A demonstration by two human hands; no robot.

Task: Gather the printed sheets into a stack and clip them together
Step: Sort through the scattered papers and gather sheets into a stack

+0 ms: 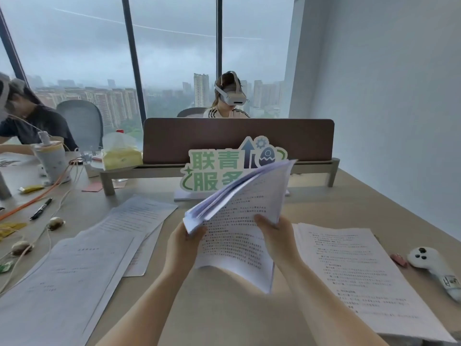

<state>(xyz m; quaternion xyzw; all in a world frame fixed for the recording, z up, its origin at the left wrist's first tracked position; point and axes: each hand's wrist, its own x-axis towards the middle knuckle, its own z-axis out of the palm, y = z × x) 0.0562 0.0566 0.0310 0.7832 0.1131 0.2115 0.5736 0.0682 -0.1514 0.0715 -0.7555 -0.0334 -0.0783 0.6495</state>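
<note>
Clearly the bundle is held loosely squared: its far corner fans open into separate leaves, and the sheets are staggered along the left edge. If the hold is relaxed, the top leaves are likely to slide off toward the desk's far edge, and a clip set on now would probably catch only part of the thickness. The bundle is held in the air above the middle of the desk, tilted up and away, printed side toward the camera. It looks white and thin, covered with dense text, and bends under its own weight. It is pinched at its left edge by the left hand, fingers closed on it, and gripped at its right edge by the right hand, thumb pressed on the printed face. More sheets are spread overlapping toward the desk's left edge, and another pile lies toward the right edge, so gathering is judged unfinished. No clip can be made out with certainty.
</note>
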